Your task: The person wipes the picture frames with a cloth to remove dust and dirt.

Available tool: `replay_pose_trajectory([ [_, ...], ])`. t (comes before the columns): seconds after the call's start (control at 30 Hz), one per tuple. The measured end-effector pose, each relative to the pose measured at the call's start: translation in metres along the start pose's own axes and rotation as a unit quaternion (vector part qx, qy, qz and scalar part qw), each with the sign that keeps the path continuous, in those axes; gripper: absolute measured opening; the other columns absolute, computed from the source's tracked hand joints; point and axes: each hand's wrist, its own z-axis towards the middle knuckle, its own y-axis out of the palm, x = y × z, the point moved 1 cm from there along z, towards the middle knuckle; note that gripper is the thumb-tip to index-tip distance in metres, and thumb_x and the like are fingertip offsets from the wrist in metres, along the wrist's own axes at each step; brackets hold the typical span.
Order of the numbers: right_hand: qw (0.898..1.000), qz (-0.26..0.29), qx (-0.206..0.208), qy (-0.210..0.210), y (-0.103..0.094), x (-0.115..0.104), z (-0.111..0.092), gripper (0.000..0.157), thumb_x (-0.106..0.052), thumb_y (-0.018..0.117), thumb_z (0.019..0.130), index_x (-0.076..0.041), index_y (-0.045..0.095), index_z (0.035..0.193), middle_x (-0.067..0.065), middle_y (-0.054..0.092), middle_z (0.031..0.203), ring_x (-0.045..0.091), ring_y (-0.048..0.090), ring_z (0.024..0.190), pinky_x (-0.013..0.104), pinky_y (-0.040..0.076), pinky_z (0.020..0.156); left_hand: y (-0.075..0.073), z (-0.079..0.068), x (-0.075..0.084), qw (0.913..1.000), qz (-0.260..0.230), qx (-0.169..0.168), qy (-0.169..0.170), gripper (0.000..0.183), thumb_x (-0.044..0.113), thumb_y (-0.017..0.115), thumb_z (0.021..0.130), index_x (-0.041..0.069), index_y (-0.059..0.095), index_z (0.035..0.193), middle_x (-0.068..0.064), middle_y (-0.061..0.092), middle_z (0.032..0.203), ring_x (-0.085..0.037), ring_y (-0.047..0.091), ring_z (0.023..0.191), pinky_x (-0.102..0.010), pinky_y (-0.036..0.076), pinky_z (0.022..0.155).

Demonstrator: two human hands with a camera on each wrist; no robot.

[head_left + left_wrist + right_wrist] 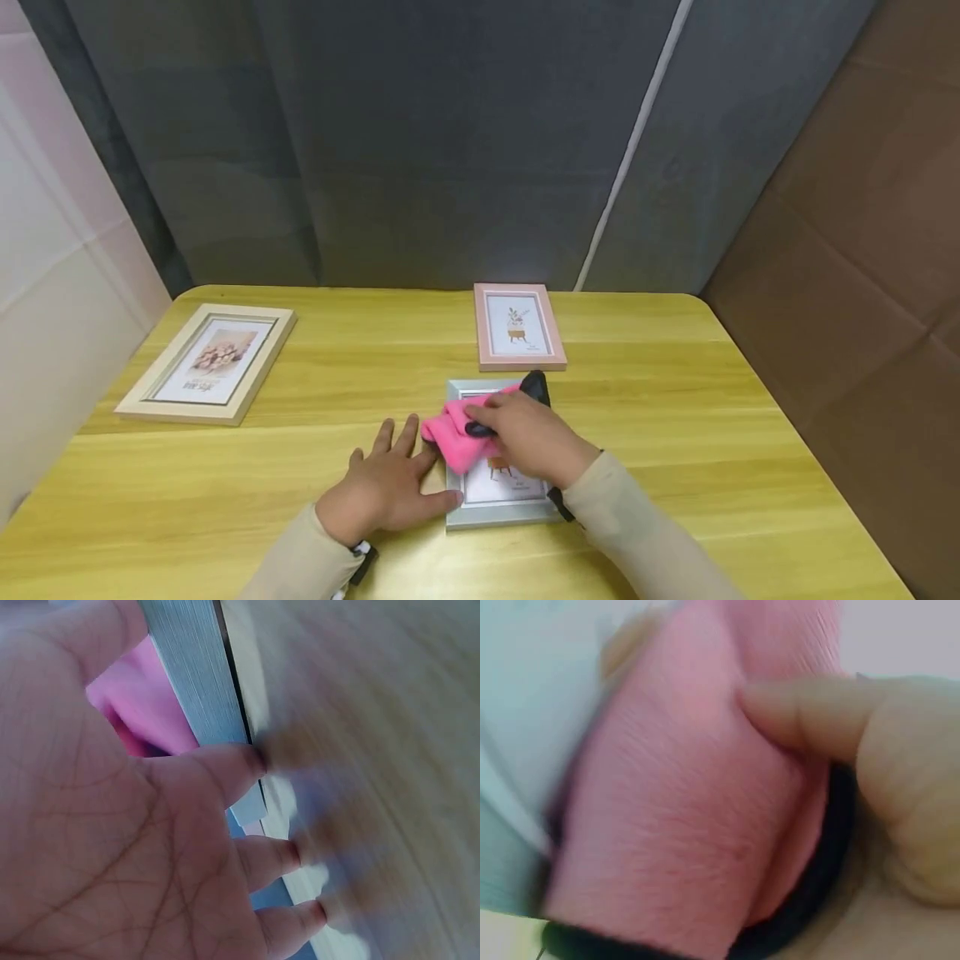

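A silver-grey picture frame (502, 518) lies face up near the front of the table, its picture partly covered. Bunched on its glass is a pink cloth (459, 433) with black edging, gripped by my right hand (536, 437). In the right wrist view the thumb presses into the folded pink cloth (667, 802). Fingers spread, my left hand (386, 492) rests at the frame's left side, the thumb touching its border. The left wrist view shows the palm (127, 847) beside the frame's grey edge (196, 671).
Behind the silver frame lies a pink picture frame (521, 364). A cream picture frame (180, 410) with a flower picture lies at the left of the wooden table (712, 467). Dark grey cloth (450, 150) hangs behind, brown cloth (862, 275) on the right.
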Motion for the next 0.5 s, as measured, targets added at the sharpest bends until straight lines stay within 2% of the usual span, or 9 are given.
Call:
replay_pose_trajectory([
  [0.1,0.999,-0.006,0.015,0.049,0.001,0.007,0.019,0.054,-0.015,0.072,0.092,-0.019,0.056,0.143,0.011,0.061,0.131,0.028,0.057,0.119,0.041,0.045,0.103,0.000,0.001,-0.001,1.0000,-0.004,-0.008,-0.002,0.089,0.076,0.052,0.084,0.019,0.043,0.152,-0.022,0.019,0.161,-0.053,0.011,0.144,-0.081,0.022,0.097],
  [0.2,0.998,-0.001,0.008,0.057,0.003,0.009,0.024,0.053,-0.014,0.070,0.093,-0.018,0.055,0.144,0.011,0.062,0.129,0.027,0.059,0.116,0.040,0.046,0.102,0.000,0.001,0.000,0.9999,-0.010,-0.011,-0.003,0.090,0.077,0.053,0.083,0.019,0.044,0.152,-0.022,0.019,0.161,-0.053,0.012,0.144,-0.081,0.022,0.097],
  [0.3,0.999,0.012,-0.013,0.033,0.004,0.005,0.017,0.054,-0.014,0.071,0.092,-0.015,0.055,0.144,0.010,0.064,0.125,0.024,0.061,0.112,0.039,0.047,0.100,0.000,0.002,0.000,1.0000,-0.008,-0.006,-0.003,0.090,0.077,0.053,0.083,0.017,0.047,0.150,-0.022,0.021,0.161,-0.053,0.012,0.144,-0.081,0.022,0.096],
  [0.5,0.999,0.028,-0.024,-0.040,0.006,-0.006,-0.007,0.048,-0.014,0.069,0.090,-0.009,0.061,0.137,0.006,0.069,0.117,0.017,0.064,0.102,0.034,0.050,0.093,0.000,0.002,-0.001,0.9999,-0.008,0.006,-0.004,0.089,0.076,0.055,0.082,0.013,0.053,0.145,-0.022,0.025,0.160,-0.052,0.015,0.144,-0.080,0.024,0.096],
])
